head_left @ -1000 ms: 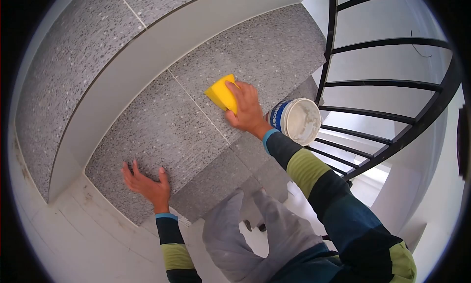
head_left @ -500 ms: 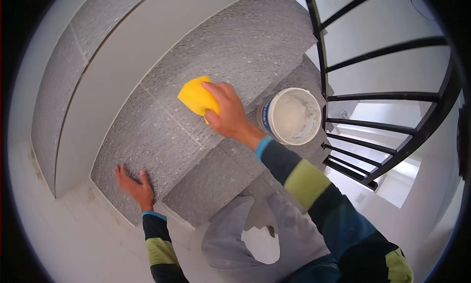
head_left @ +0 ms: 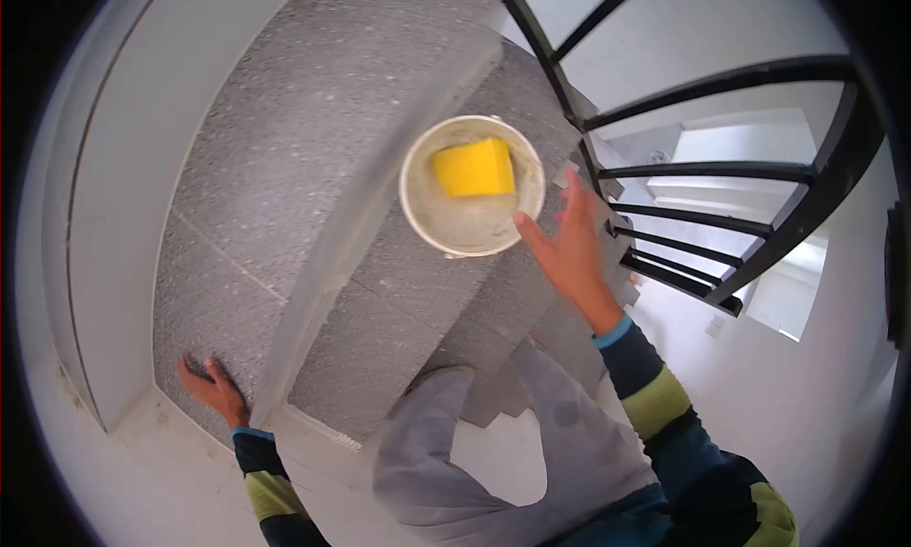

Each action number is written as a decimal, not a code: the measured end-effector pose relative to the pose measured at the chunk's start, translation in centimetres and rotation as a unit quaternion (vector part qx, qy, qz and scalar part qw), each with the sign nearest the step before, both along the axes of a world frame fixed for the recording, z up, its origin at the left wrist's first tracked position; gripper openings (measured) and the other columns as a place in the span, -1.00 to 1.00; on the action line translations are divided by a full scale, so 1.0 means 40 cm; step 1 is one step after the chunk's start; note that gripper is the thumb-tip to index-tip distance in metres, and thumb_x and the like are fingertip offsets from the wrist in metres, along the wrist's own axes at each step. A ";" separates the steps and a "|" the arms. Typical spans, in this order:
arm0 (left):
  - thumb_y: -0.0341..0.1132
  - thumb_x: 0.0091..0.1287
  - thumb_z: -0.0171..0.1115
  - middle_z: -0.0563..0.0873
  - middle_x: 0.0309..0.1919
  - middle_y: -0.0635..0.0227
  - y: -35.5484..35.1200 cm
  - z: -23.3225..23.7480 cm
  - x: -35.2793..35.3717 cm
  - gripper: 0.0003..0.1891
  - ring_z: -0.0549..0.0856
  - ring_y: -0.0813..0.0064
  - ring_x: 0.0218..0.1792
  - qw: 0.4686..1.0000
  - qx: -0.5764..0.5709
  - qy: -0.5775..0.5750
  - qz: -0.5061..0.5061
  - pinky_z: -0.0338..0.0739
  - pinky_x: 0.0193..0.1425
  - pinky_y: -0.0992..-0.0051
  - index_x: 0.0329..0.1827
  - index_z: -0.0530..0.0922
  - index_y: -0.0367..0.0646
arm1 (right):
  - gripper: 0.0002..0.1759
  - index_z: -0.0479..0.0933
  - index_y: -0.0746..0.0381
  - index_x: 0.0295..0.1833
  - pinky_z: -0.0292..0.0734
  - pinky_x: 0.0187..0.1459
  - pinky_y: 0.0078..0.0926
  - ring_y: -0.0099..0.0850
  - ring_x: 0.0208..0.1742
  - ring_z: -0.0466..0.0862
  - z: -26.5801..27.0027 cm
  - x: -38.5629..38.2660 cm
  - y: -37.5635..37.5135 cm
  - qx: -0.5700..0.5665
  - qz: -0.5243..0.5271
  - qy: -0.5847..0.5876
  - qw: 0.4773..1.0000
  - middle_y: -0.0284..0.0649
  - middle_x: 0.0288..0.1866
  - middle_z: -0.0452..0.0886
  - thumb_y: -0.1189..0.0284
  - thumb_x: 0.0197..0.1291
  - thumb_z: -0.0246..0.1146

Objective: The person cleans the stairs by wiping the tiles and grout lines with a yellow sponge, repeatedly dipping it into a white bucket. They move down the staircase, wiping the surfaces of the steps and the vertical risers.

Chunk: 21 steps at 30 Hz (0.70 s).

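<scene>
A yellow sponge point(head_left: 474, 167) lies inside a whitish plastic bucket point(head_left: 410, 201), in the far part of its opening. The bucket stands on a grey speckled stair tread. Just right of its rim is my right hand point(head_left: 571, 248), empty, with the fingers spread and slightly blurred. My left hand point(head_left: 215, 391) rests on the left end of the higher grey stair tread point(head_left: 275, 158), its fingers apart and nothing in it.
Black metal railing bars point(head_left: 702, 172) run along the right side, with a lower white area visible between them. A pale wall point(head_left: 123, 167) curves along the left. My legs in grey trousers point(head_left: 427, 433) are at the bottom, over the lower steps.
The sponge, gripped by my right hand over the upper tread before, now lies in the bucket. My right hand has let go and moved right. The view has shifted.
</scene>
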State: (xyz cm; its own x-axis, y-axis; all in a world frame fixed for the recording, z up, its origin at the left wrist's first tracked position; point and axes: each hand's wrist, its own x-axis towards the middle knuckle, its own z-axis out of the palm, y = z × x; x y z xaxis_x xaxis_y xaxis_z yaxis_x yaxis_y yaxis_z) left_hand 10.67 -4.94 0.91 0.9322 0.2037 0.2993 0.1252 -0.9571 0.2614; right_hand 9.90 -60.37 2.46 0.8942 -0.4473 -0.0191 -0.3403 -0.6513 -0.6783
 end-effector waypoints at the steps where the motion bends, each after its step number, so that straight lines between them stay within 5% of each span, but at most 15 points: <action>1: -0.08 0.35 0.06 0.34 0.24 -0.05 0.003 -0.001 0.002 -0.40 0.29 0.03 0.28 1.000 0.006 -0.010 0.007 0.07 0.38 0.18 0.29 0.24 -0.37 | -0.12 0.18 0.44 0.30 0.42 0.05 -0.28 -0.11 0.09 0.47 -0.024 0.003 -0.019 -0.001 -0.007 0.003 1.000 0.18 0.15 0.34 0.13 -0.01 0.34; 3: -0.06 0.36 0.05 0.35 0.24 -0.05 -0.001 -0.002 0.004 -0.39 0.31 0.04 0.27 1.000 0.015 -0.009 0.004 0.10 0.37 0.19 0.29 0.24 -0.39 | -0.11 0.11 0.51 0.29 0.50 -0.07 -0.28 -0.17 -0.12 0.61 -0.067 0.009 -0.039 0.287 0.002 0.208 0.935 0.11 -0.06 0.52 0.14 0.03 0.32; 7: -0.01 0.38 0.02 0.35 0.25 -0.02 0.017 -0.010 0.004 -0.38 0.32 0.05 0.27 0.999 0.051 -0.001 0.010 0.11 0.36 0.19 0.29 0.25 -0.37 | -0.24 0.13 0.52 0.26 0.59 -0.31 -0.35 -0.27 -0.35 0.67 -0.062 0.018 -0.007 0.295 0.014 0.141 0.945 -0.01 -0.24 0.61 0.27 0.09 0.25; 12: 0.04 0.38 -0.01 0.34 0.27 -0.02 0.013 -0.010 0.004 -0.36 0.30 0.04 0.28 0.996 0.083 0.011 0.024 0.08 0.37 0.17 0.30 0.25 -0.36 | -0.46 0.20 0.53 0.20 0.65 -0.54 -0.58 -0.35 -0.46 0.69 -0.056 0.031 0.006 0.470 -0.031 0.145 0.870 0.11 -0.18 0.59 0.52 0.10 0.04; 21: 0.08 0.39 -0.07 0.29 0.29 -0.04 -0.002 0.002 -0.002 -0.32 0.24 0.04 0.32 0.997 0.066 0.017 0.020 0.02 0.40 0.18 0.33 0.20 -0.36 | -0.48 0.25 0.56 0.16 0.71 -0.47 -0.53 -0.24 -0.40 0.71 0.000 -0.222 -0.139 0.541 -0.126 0.122 0.822 0.13 -0.15 0.59 0.51 0.08 0.04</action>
